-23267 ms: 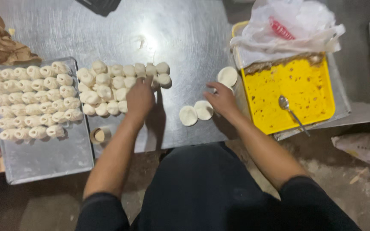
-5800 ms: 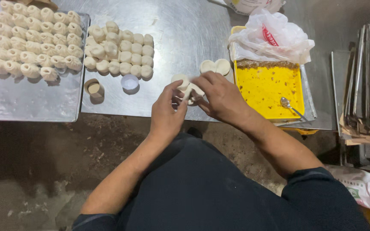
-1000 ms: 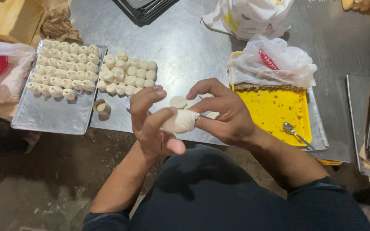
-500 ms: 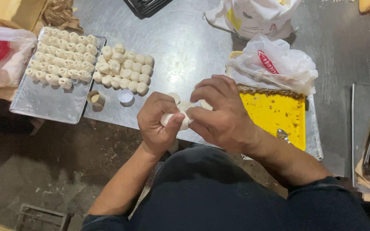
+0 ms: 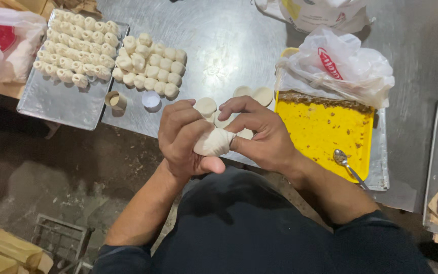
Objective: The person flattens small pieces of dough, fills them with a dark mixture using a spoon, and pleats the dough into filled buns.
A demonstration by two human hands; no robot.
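Both hands meet over the near edge of the steel table (image 5: 229,40). My left hand (image 5: 181,139) cups a pale, folded piece of dough (image 5: 214,143), and my right hand (image 5: 259,134) pinches its right side with thumb and fingers. Flat round dough discs (image 5: 206,105) lie on the table just beyond my hands, with two more (image 5: 259,94) further right. Several finished dough pieces (image 5: 150,66) sit in rows on the table at the left.
A metal tray (image 5: 59,104) at far left holds several more dough pieces (image 5: 74,48). A yellow tray (image 5: 325,137) with brown filling and a spoon (image 5: 345,162) stands at right, under a white plastic bag (image 5: 340,66). A small white cup (image 5: 151,99) and a cylinder (image 5: 115,100) stand nearby.
The dough piece has turned in my hands and now shows between them; my right fingers have shifted to pinch its edge. The view has shifted slightly.
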